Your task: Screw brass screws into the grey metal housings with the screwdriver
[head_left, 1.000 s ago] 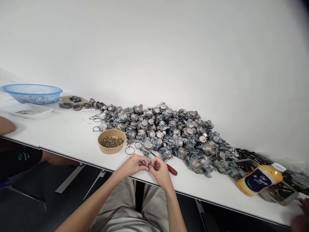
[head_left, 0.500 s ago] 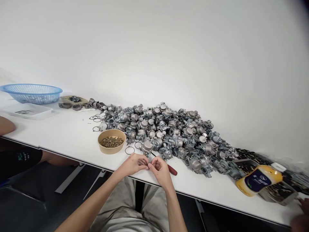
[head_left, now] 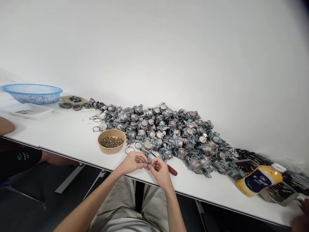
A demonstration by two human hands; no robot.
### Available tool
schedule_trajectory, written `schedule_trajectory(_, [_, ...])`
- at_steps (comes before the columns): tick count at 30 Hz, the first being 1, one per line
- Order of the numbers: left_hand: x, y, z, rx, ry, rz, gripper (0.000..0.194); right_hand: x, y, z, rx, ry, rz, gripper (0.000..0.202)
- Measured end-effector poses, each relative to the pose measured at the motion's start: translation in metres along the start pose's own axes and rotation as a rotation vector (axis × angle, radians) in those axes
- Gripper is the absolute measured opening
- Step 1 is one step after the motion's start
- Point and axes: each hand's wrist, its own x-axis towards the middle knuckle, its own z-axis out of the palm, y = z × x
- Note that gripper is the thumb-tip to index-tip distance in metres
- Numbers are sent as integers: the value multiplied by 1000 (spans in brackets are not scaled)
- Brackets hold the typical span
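Note:
My left hand [head_left: 135, 162] and my right hand [head_left: 159, 170] meet over the front edge of the table, fingertips pinched together. Between them is a tiny dark part [head_left: 148, 163], too small to name. Just beyond my hands sits a grey metal carburetor [head_left: 146, 146], at the front of a large heap of carburetors [head_left: 166, 129]. A screwdriver with a red handle [head_left: 172, 170] lies beside my right hand, its shaft partly hidden. Left of my hands stands a tan paper bowl [head_left: 111, 149] holding many small brass-coloured screws. Thin black rubber rings [head_left: 129, 150] lie near the bowl.
A yellow bottle [head_left: 259, 181] leans on a metal tray [head_left: 287, 201] at right. At left are a blue basket [head_left: 33, 94], a white tray [head_left: 36, 115] and a shallow tan container [head_left: 83, 100]. Another person's arm [head_left: 6, 125] rests at the left edge.
My fingertips have drawn slightly apart, and the tiny dark part now shows between them. My left hand has shifted slightly left. The things on the table stay put.

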Motion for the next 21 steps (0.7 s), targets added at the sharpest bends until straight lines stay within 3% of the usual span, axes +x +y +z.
schedule_trajectory(15, [3,-4,-2,-3,72,-35,19,1,3,-3,87,-44,26,19])
schedule_trajectory(21, [3,-4,-2,-21,21,-43,26,2,5,-2,71,-20,14,15])
